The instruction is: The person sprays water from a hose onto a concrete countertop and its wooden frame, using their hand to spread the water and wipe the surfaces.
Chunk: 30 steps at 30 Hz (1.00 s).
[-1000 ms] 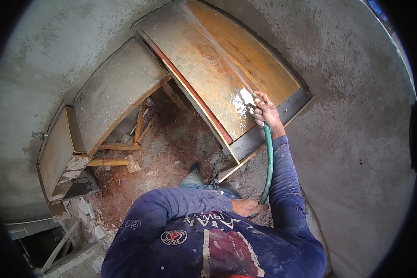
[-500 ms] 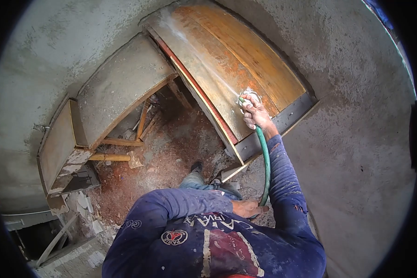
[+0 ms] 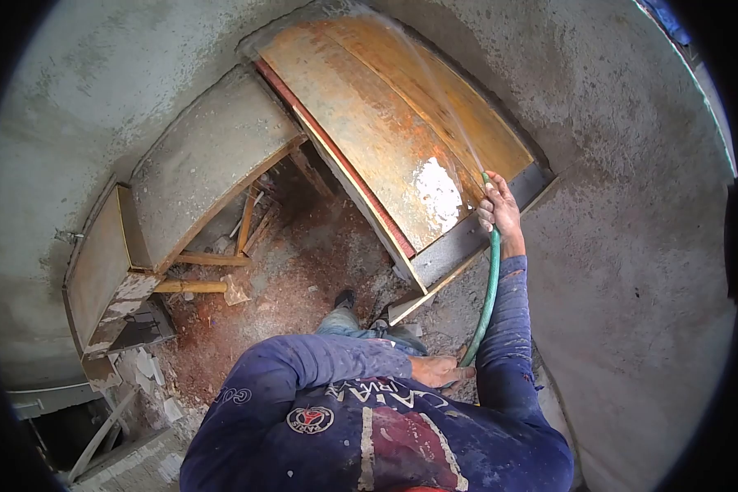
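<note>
My right hand (image 3: 503,211) is closed round a green hose (image 3: 488,303) close to its tip, over the lower right corner of a wooden panel (image 3: 344,107). A thin jet of water runs from the tip across the panel towards the wall at its far end. The panel is wet, worn orange and grey, with a bright glare on its near part. In front of my chest, my left hand (image 3: 440,371) is closed on a lower stretch of the same hose; part of its grip is hidden.
Left of the panel stands a grey curved slab (image 3: 221,123) on a wooden frame, with a gap between them. A wooden beam (image 3: 193,287) juts out below it. Rubble and boards lie on the reddish floor (image 3: 295,303). Rough plastered walls (image 3: 623,221) curve round.
My right hand has moved right with the hose tip. The water jet has swung from the panel's left side to its right side. My left hand stays in place.
</note>
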Each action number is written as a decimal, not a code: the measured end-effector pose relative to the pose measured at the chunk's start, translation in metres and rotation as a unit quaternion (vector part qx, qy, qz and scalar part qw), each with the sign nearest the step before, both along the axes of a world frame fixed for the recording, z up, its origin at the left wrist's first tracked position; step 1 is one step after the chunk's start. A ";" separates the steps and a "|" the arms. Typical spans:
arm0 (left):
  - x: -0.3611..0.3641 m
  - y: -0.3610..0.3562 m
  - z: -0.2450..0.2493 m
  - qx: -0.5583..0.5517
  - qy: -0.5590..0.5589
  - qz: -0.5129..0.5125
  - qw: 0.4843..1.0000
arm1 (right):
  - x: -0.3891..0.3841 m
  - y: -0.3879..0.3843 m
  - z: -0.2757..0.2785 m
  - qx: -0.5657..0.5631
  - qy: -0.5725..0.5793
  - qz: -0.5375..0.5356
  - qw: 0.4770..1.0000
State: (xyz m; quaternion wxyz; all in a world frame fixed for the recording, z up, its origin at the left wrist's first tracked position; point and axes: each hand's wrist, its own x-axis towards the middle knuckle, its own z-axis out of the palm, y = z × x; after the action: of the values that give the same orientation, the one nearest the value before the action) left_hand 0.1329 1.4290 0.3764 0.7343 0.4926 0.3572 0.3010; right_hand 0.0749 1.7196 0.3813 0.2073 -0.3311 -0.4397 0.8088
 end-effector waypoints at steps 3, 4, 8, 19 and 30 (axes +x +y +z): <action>-0.002 0.001 -0.001 -0.019 -0.010 -0.003 1.000 | 0.001 0.001 0.002 0.000 -0.003 0.000 1.000; -0.002 0.002 0.001 -0.018 -0.009 -0.005 1.000 | -0.002 0.001 0.001 -0.002 -0.001 0.004 1.000; -0.006 0.006 0.008 -0.031 0.007 0.002 0.999 | -0.013 0.003 0.003 -0.006 -0.002 0.016 1.000; -0.032 0.020 0.021 -0.092 -0.036 0.072 0.992 | -0.064 0.021 0.019 -0.006 0.005 0.065 0.998; -0.032 0.011 -0.007 -0.060 -0.014 0.086 0.994 | -0.082 0.012 0.018 0.001 -0.015 0.076 0.997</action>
State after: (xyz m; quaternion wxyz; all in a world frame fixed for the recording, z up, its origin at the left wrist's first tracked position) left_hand 0.1013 1.4405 0.3696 0.7391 0.4106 0.4051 0.3477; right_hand -0.0071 1.7318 0.3993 0.1390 -0.3086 -0.4672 0.8168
